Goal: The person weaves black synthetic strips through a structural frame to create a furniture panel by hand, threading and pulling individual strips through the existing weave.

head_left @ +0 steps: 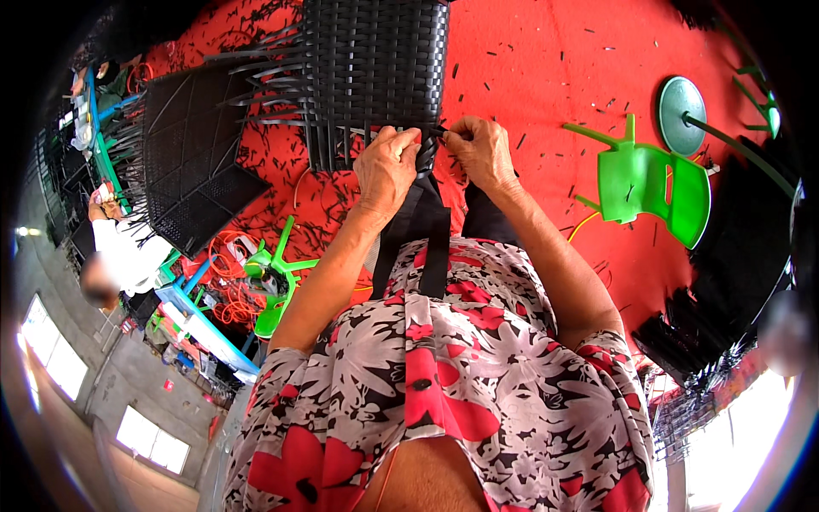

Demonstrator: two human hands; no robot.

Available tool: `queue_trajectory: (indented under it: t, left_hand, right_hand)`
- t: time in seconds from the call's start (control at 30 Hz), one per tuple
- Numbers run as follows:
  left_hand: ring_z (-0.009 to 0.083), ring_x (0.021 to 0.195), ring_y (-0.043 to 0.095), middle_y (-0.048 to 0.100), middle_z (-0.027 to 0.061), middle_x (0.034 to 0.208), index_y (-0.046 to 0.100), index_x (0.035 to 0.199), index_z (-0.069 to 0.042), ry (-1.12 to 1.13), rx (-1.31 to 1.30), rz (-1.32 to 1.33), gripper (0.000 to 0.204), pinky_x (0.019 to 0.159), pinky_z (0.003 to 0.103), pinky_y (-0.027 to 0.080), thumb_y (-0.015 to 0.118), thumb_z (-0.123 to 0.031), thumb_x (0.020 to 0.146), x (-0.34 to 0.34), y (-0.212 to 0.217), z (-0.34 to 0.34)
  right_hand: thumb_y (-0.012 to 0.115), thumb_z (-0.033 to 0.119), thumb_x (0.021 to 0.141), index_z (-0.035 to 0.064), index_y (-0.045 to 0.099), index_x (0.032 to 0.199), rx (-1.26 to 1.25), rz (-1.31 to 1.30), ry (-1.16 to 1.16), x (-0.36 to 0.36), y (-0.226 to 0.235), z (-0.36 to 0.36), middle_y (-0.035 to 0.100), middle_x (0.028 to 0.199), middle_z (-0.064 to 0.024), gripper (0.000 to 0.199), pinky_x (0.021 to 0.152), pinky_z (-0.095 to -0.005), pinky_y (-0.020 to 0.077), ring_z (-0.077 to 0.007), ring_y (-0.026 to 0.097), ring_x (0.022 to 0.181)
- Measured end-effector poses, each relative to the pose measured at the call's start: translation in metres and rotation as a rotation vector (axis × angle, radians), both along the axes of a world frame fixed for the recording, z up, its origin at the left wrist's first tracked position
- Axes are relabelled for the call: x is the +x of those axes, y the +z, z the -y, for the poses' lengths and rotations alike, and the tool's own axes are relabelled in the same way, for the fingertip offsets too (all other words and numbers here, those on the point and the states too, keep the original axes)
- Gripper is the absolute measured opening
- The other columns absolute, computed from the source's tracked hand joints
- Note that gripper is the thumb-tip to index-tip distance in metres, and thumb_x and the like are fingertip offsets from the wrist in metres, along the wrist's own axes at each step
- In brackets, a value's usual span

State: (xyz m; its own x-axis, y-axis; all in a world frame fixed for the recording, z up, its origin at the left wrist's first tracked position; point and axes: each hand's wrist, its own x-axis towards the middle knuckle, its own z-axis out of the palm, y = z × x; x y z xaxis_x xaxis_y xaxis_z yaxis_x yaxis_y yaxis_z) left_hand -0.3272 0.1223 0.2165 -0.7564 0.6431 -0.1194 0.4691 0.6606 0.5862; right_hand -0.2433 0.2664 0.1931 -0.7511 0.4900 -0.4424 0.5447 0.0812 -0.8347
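Observation:
A black woven wicker panel [375, 68] stands in front of me on the red floor, with loose strips sticking out at its left and lower edge. My left hand [388, 166] grips black strips at the panel's lower edge. My right hand [479, 152] pinches a black strip end right beside it. Both hands are almost touching. Two wide black strips [418, 235] run from my hands down toward my flowered shirt.
Another black woven frame [183, 162] lies to the left. A green plastic chair [653, 183] lies tipped at the right near a round fan base [681, 102]. A second green chair [273, 282] and orange cord lie lower left. A person in white [119, 252] sits far left. Strip offcuts litter the red floor [546, 77].

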Motion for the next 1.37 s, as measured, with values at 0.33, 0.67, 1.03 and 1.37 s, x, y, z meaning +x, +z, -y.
queue_trajectory:
  t: [0.33, 0.67, 1.03, 1.37]
  left_hand:
    - [0.0261, 0.072, 0.062, 0.059, 0.0071, 0.077, 0.069, 0.097, -0.01, 0.049, 0.027, 0.051, 0.02, 0.064, 0.033, 0.048, 0.067, -0.009, 0.077, 0.008, -0.003, -0.013]
    - [0.0298, 0.08, 0.061, 0.06, 0.0086, 0.08, 0.063, 0.073, -0.015, 0.364, -0.077, 0.109, 0.005, 0.067, 0.042, 0.048, 0.058, -0.013, 0.072, 0.021, -0.023, -0.018]
    - [0.0262, 0.06, 0.054, 0.054, 0.0083, 0.067, 0.06, 0.07, -0.004, 0.387, 0.565, 0.072, 0.007, 0.057, 0.039, 0.041, 0.064, 0.001, 0.069, 0.01, 0.002, -0.011]
    - [0.0302, 0.09, 0.059, 0.059, 0.0133, 0.098, 0.057, 0.099, -0.002, 0.189, 0.556, 0.083, 0.014, 0.082, 0.037, 0.046, 0.06, -0.004, 0.086, -0.011, 0.038, 0.036]
  right_hand:
    - [0.064, 0.019, 0.073, 0.0008, 0.065, 0.075, 0.056, 0.038, 0.027, -0.006, 0.005, -0.006, 0.065, 0.07, -0.0175, 0.018, 0.065, -0.0406, 0.0502, -0.0331, 0.065, 0.069]
    - [0.063, 0.017, 0.079, 0.004, 0.059, 0.073, 0.306, -0.2, 0.378, -0.004, -0.038, -0.02, 0.055, 0.061, -0.0159, 0.014, 0.052, -0.0395, 0.0417, -0.0321, 0.059, 0.058]
    - [0.063, 0.004, 0.066, 0.0078, 0.064, 0.081, 0.879, -0.402, 0.367, -0.029, 0.051, -0.009, 0.06, 0.09, -0.0061, 0.016, 0.071, -0.0396, 0.0407, -0.0275, 0.054, 0.085]
    - [0.059, 0.005, 0.087, 0.0017, 0.061, 0.104, 0.067, -0.362, 0.616, -0.013, 0.035, 0.017, 0.06, 0.109, -0.0143, 0.018, 0.073, -0.0311, 0.0517, -0.0254, 0.064, 0.087]
